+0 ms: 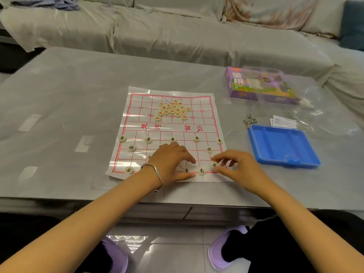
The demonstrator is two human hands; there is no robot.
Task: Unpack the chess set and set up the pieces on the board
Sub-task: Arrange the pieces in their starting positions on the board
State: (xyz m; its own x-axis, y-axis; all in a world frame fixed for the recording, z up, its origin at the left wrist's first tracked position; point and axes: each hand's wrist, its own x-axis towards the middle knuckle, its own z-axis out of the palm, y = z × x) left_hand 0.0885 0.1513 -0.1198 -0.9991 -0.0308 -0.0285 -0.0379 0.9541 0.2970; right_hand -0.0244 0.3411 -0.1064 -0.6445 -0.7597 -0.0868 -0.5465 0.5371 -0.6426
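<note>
Near rows crowding the fingers, mid-board lying open

Between the fingertips of the left hand (170, 164) and the right hand (238, 167), the pinched piece (214, 165) and two neighbours (201, 171) are leaving only narrow gaps. Beyond the fingers, a row (173, 139) of five is crossing the board (136, 107) with wide gaps, then a bare band is running to the red heap (173, 111). Right of the right fingers, the tray (283, 144) is blocking the table (59, 95).

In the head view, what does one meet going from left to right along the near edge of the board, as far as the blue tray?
corner piece → left hand → horse piece → pinched piece, held by the right hand → blue tray
</note>
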